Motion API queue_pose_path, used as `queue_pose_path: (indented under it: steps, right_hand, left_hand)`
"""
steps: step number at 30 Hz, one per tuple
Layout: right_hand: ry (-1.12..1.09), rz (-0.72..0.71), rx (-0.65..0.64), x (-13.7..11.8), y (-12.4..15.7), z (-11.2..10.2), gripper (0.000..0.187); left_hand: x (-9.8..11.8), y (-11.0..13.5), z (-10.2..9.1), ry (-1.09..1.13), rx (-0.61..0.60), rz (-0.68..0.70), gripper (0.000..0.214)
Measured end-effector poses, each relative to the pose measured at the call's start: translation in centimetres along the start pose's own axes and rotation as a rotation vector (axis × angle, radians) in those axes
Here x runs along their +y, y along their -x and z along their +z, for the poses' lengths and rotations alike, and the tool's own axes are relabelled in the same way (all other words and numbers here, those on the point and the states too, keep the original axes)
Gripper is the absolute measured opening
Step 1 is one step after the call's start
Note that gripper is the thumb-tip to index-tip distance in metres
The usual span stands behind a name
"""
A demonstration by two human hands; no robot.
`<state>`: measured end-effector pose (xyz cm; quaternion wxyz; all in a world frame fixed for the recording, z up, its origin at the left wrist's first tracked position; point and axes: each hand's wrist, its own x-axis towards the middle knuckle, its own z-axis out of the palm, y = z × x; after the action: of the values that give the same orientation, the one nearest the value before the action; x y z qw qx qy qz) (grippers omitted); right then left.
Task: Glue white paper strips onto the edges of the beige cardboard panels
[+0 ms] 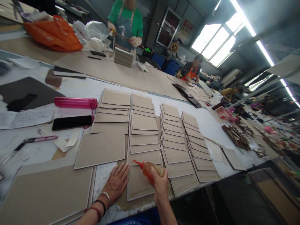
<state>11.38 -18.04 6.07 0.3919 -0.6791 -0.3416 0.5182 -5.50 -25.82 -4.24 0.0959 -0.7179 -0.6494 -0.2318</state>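
In my right hand is a glue bottle with amber contents and a red pointed nozzle, tipped to the left. Its tip hovers over the second row of overlapping beige boards; whether it touches cannot be seen. My left hand lies flat with fingers stretched, beside the left edge of the nearest board in that row. Brownish streaks run along the front edges of boards in the two rows to the right. Another row of boards spreads to the left.
Large boards are stacked at the front left. Behind them lie a utility knife, a phone and a pink bottle. Across the table a person in a green shirt handles a piece near stacked boards. The table's front edge runs close by.
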Motion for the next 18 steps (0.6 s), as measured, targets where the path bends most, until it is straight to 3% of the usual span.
queue_pose_path:
  steps: [4, 10, 18]
  right_hand:
    - [-0.095, 0.143, -0.132, -1.2, 0.1, 0.2, 0.058]
    - [0.046, -0.023, -0.002, -3.1, -4.1, -0.4, 0.071]
    - [0.180, -0.215, -0.116, -3.3, -6.4, 2.6, 0.064]
  left_hand:
    - [0.3, -0.1, -0.1, 0.037, 0.023, -0.054, 0.034]
    - [0.1, -0.1, -0.4, -0.057, -0.026, 0.003, 0.040]
    - [0.1, -0.1, -0.7, -0.133, -0.079, 0.023, 0.044]
